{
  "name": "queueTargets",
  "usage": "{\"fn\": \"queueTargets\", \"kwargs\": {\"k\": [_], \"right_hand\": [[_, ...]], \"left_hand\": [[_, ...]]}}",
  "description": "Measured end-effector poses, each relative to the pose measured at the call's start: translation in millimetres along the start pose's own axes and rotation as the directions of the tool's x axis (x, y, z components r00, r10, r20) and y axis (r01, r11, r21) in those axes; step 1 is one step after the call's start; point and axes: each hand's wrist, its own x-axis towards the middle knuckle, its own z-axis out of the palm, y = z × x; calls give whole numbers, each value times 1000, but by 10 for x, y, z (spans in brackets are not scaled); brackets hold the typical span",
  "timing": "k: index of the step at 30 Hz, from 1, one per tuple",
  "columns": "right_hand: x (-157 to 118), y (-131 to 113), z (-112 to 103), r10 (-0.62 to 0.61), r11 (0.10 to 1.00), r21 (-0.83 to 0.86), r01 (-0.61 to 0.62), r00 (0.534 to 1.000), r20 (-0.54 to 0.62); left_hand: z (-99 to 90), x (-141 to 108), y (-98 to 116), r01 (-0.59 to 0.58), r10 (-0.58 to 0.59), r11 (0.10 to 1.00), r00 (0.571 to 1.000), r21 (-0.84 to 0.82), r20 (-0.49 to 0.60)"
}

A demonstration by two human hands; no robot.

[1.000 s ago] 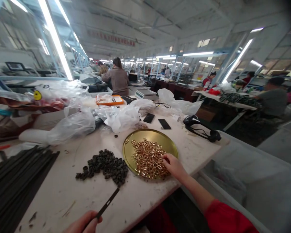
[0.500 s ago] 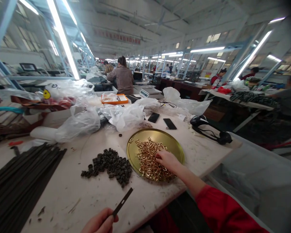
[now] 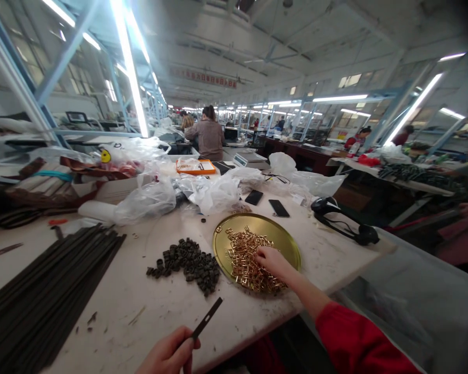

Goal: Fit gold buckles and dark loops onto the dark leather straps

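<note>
My left hand [image 3: 174,351], low in the view, pinches one end of a short dark strip [image 3: 208,317] with a slot in it. The strip points up and to the right. On a round gold tray [image 3: 283,231] lies a heap of small gold metal buckles [image 3: 244,257]. My right hand [image 3: 272,261] rests in this heap with its fingers pressed together; whatever is between the fingertips is too small to make out. Left of the tray is a pile of small dark loops [image 3: 191,262].
Long dark strips [image 3: 62,280] lie at the left. Behind the tray are two phones [image 3: 278,208], clear plastic bags [image 3: 214,192] and a black headset [image 3: 343,221]. Farther back, a person [image 3: 208,134] in a brown top faces away. The table [image 3: 253,332] ends at the lower right.
The view has shifted, so the table things appear a little farther right. My left hand still holds the dark strip, and my right hand remains in the buckle heap.
</note>
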Motion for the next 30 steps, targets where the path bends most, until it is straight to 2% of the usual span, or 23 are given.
{"fn": "queueTargets", "kwargs": {"k": [2, 6, 9, 11, 16, 20, 23, 25, 27, 30], "right_hand": [[-134, -152, 39, -41, 991, 131, 42, 999, -6], [-479, -581, 258, -134, 911, 403, 89, 987, 86], [-694, -857, 441, -155, 707, 708, -4, 975, 160], [-777, -962, 546, -148, 579, 814, -56, 974, 173], [-802, -987, 732, -160, 496, 866, -68, 973, 168], [-768, -962, 768, -173, 446, 884, -143, 955, 242], [-758, -987, 745, -174, 336, 902, -269, 924, 340], [-754, -1012, 722, -183, 273, 907, -322, 908, 377], [-744, -1030, 704, -203, 250, 910, -331, 901, 384], [-724, -1039, 695, -237, 267, 912, -312, 896, 376]], "left_hand": [[-11, 55, 31, -34, 32, 999, 997, -23, -67], [-37, 196, 274, -106, 81, 988, 973, -108, -214], [-39, 268, 440, -157, 116, 977, 959, -147, -258], [-23, 282, 472, -159, 114, 973, 962, -168, -249], [17, 232, 427, -66, 21, 969, 983, -239, -185], [15, 184, 457, 22, -65, 893, 995, -449, -82], [10, 188, 463, 32, -44, 798, 999, -602, -4], [6, 210, 446, 22, -29, 759, 1000, -650, 0], [1, 234, 428, 2, -13, 742, 1000, -670, -12], [-13, 254, 423, -8, 0, 728, 1000, -686, -13]]}}
